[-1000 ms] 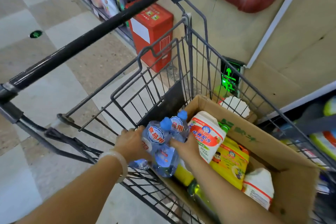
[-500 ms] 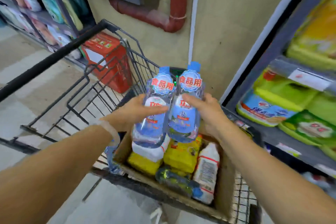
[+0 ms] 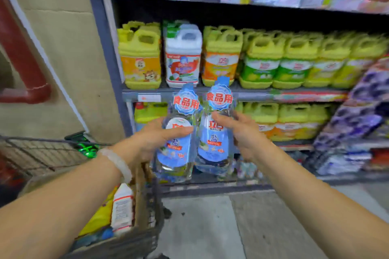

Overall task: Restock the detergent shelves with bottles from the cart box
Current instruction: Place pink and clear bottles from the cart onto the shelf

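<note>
Two clear detergent bottles with blue caps and blue labels are held upright side by side in front of the shelves. My left hand (image 3: 153, 139) grips the left bottle (image 3: 175, 147) round its middle. My right hand (image 3: 240, 132) grips the right bottle (image 3: 213, 139) from the right side. Both bottles hang in the air at the height of the lower shelf (image 3: 294, 143). The cardboard box (image 3: 140, 200) sits in the cart (image 3: 126, 242) at the lower left, with a white bottle (image 3: 122, 206) and a yellow one showing inside.
The middle shelf (image 3: 248, 92) holds a row of yellow jugs (image 3: 261, 59) and one white jug (image 3: 183, 57). Purple packs (image 3: 362, 111) stack up at the right. A red pipe (image 3: 23, 65) runs down the beige wall at the left. Grey floor lies below the shelves.
Both hands lifted the two bottles out of the cart box and swung them right, from above the cart to in front of the detergent shelves. The cart now lies at the lower left.
</note>
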Motion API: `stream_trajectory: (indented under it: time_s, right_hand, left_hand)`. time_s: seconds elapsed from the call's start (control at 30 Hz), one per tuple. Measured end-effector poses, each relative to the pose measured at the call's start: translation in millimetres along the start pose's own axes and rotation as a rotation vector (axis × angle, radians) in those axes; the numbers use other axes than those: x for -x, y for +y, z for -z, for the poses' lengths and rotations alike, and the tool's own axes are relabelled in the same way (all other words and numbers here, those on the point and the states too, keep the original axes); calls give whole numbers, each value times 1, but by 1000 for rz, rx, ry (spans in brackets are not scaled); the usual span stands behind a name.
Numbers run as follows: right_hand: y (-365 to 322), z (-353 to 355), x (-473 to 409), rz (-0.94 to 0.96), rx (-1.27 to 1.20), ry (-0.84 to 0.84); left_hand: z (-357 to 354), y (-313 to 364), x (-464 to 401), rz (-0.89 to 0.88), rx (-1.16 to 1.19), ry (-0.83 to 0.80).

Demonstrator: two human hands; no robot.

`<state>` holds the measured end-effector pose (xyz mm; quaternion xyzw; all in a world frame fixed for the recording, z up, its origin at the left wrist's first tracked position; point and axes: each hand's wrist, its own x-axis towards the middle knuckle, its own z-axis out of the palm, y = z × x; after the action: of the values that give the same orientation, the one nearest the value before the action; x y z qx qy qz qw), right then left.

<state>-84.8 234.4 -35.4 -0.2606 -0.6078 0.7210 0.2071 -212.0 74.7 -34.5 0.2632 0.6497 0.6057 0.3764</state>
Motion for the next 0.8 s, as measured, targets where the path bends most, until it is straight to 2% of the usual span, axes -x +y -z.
stream_trajectory:
  time_s: [0.2, 0.4, 0.57, 0.8]
  right_hand:
    - [-49, 154, 69, 81, 11, 238]
    - [-68, 269, 109, 165, -24, 424]
    - [-85, 356, 103, 184, -16, 591]
    - [-146, 482, 58, 246, 21, 650]
  left_hand:
    - [-163, 32, -31, -50, -83, -240]
    - [-292, 52, -73, -112, -101, -447]
    - [-386, 64, -123, -143, -48, -551]
    - [-505, 115, -225, -180, -80, -675]
